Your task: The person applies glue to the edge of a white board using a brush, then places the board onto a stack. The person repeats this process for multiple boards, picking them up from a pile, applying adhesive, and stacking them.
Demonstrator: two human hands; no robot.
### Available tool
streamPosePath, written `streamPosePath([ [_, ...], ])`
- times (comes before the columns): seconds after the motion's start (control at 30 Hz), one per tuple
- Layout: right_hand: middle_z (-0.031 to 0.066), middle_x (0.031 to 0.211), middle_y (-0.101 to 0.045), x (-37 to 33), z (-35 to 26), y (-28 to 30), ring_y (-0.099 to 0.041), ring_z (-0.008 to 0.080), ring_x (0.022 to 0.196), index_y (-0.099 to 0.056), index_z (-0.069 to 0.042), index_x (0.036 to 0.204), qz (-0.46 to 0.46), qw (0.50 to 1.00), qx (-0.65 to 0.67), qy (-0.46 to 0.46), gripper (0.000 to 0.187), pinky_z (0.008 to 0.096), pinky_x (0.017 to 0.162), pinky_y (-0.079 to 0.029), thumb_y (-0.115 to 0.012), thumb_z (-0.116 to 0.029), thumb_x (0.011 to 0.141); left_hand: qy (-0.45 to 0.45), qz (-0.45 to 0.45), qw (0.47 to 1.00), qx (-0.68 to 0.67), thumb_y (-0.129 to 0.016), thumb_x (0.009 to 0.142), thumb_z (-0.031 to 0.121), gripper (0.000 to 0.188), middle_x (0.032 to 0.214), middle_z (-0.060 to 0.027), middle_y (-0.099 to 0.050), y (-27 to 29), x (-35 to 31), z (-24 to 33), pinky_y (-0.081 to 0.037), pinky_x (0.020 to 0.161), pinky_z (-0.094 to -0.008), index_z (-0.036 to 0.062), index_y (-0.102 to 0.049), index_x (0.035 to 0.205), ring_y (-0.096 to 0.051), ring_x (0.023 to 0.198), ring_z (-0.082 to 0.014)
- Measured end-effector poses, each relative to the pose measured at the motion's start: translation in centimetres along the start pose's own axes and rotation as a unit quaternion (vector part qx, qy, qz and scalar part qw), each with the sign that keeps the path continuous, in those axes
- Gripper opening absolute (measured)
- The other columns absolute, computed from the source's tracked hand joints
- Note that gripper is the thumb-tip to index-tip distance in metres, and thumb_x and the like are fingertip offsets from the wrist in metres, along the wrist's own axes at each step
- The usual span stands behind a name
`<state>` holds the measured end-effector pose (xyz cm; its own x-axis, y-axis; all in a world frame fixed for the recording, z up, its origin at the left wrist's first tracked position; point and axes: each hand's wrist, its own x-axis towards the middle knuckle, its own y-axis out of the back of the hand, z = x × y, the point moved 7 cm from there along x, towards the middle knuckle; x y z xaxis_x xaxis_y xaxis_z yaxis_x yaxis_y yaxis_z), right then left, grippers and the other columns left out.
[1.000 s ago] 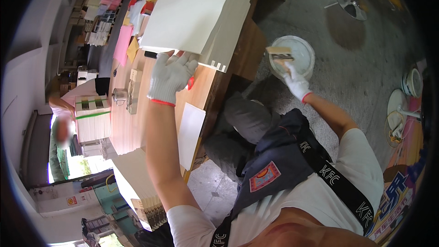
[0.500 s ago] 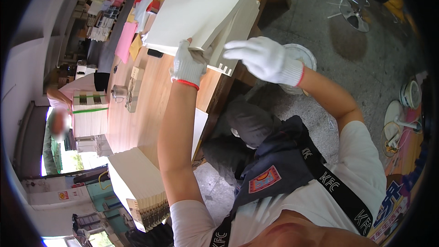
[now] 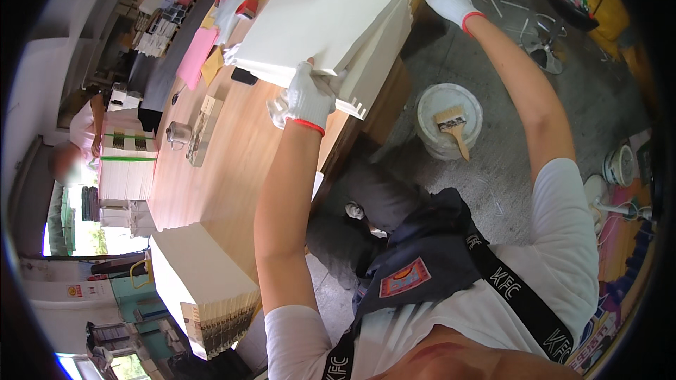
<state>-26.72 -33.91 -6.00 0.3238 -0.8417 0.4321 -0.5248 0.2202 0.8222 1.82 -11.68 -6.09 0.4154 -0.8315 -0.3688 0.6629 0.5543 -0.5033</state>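
"Where does the white paper stack (image 3: pixel 327 24) lie?"
"On a wooden table (image 3: pixel 243 151), its near corner clamped in a worker's gloved left hand (image 3: pixel 310 97), thumb on top."
"And the right hand (image 3: pixel 448 1)?"
"Gloved, fingers extended near the far corner; whether they touch, I cannot tell."
"Beyond?"
"A brush (image 3: pixel 452 124) rests across a white bucket (image 3: pixel 424 121) on the floor (image 3: pixel 486 176)."
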Motion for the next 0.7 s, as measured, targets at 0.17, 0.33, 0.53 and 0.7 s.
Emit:
streamPosePath([
  [0.17,0.0211,0.118,-0.066,2.0,0.6,0.6,-0.066,0.0147,0.08,-0.061,0.004,0.122,-0.116,0.85,0.487,-0.167,0.067,0.0201,0.062,-0.052,-0.047,-0.056,0.096,0.015,-0.027,0.999,-0.044,-0.034,0.105,0.025,0.031,0.129,-0.0269,-0.053,-1.0,1.0,0.7,-0.064,0.066,-0.0378,0.0035,-0.043,0.126,-0.064,0.104,-0.0412],
  [0.33,0.012,0.1,-0.07,1.4,-6.8,2.3,-0.066,0.0097,0.075,-0.062,0.006,0.119,-0.249,0.757,0.555,-0.239,0.077,0.0159,0.052,-0.051,-0.042,-0.065,0.096,0.013,-0.11,0.991,-0.081,-0.031,0.107,0.031,0.045,0.117,-0.0295,-0.062,-0.7,0.1,5.7,-0.062,0.056,-0.0244,-0.0051,-0.047,0.129,-0.071,0.081,-0.0254],
  [0.53,0.0096,0.132,-0.061,-0.8,-23.5,4.7,-0.061,0.0182,0.113,-0.054,-0.005,0.136,-0.199,0.882,0.303,0.301,0.056,0.0325,0.085,-0.053,-0.05,-0.047,0.099,-0.071,-0.09,0.988,0.101,-0.045,0.103,0.025,0.032,0.101,-0.0228,-0.067,10.9,-6.2,13.4,-0.055,0.048,-0.0208,-0.0027,-0.055,0.115,-0.061,0.057,-0.0151],
  [0.7,0.009,0.127,-0.064,-6.2,-31.6,-4.3,-0.058,0.0141,0.113,-0.06,-0.003,0.131,-0.459,0.794,0.395,0.059,0.062,0.0265,0.072,-0.054,-0.053,-0.053,0.095,-0.159,0.045,0.963,0.215,-0.049,0.099,0.024,0.038,0.116,-0.0164,-0.066,22.9,-15.7,15.5,-0.058,0.06,-0.0279,-0.0017,-0.052,0.128,-0.069,0.087,-0.0196],
])
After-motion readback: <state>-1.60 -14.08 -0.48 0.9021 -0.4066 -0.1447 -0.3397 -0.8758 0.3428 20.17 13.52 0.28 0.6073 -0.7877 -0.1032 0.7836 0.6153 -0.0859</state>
